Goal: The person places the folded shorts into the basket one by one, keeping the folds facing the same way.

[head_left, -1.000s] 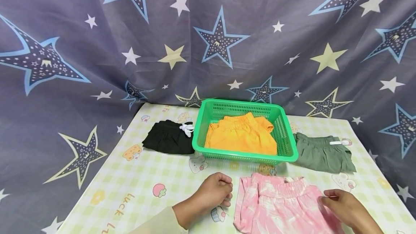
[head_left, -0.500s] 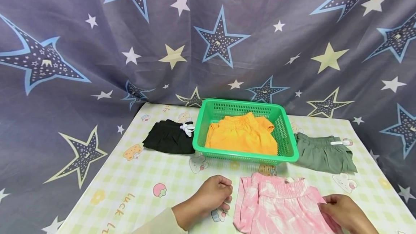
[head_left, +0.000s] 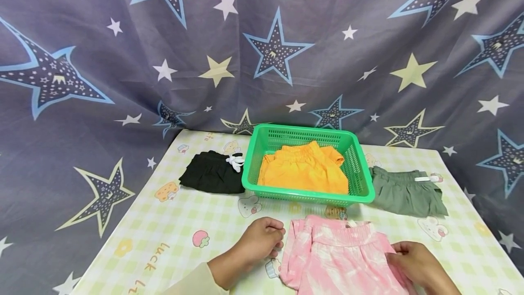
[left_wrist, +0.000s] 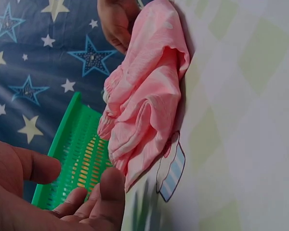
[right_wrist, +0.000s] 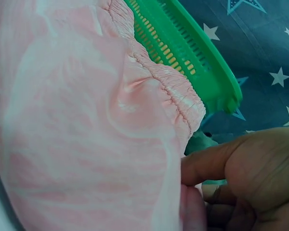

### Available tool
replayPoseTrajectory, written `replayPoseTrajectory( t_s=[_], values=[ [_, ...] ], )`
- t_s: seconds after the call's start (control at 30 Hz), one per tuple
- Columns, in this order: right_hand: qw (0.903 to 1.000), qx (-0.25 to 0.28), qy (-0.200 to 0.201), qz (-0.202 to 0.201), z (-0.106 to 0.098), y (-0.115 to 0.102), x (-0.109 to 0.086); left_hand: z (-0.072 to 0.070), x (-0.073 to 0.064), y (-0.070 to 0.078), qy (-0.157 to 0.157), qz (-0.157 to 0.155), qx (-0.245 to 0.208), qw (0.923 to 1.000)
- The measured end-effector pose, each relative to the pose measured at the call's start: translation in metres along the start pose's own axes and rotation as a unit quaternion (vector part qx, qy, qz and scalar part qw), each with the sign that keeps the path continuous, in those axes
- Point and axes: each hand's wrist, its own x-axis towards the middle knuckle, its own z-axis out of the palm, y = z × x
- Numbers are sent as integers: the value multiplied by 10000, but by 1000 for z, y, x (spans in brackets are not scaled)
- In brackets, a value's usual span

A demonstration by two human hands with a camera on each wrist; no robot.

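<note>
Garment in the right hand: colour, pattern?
Pink with whitish blotches; the garment shows best in head view.

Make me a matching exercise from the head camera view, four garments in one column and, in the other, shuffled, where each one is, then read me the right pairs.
Garments
1. black garment
2. orange garment
3. grey-green garment
4. pink garment

Places
A. on the table, to the right of the green basket
B. at the right hand, pinched by its side edge
C. on the table, to the left of the green basket
D. inside the green basket

Right pairs: 1-C, 2-D, 3-A, 4-B.
</note>
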Motion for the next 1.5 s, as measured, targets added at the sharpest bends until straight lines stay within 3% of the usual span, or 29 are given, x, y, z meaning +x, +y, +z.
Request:
replayPoseTrajectory(
  t_s=[0.4,0.87,1.27,1.5],
  values=[
    [9976,393,457,-341,33,-32,-2,-28,-2,-5,79,173,-12,9998],
    [9968,286,548,-513,58,-60,-4,-54,-11,-10,417,-48,690,9967],
    [9956,559,652,-363,75,-73,-4,-59,-9,-12,307,-82,1439,9891],
    [9949,594,705,-415,81,-78,-4,-53,-7,-14,172,-13,1327,9910]
  ],
)
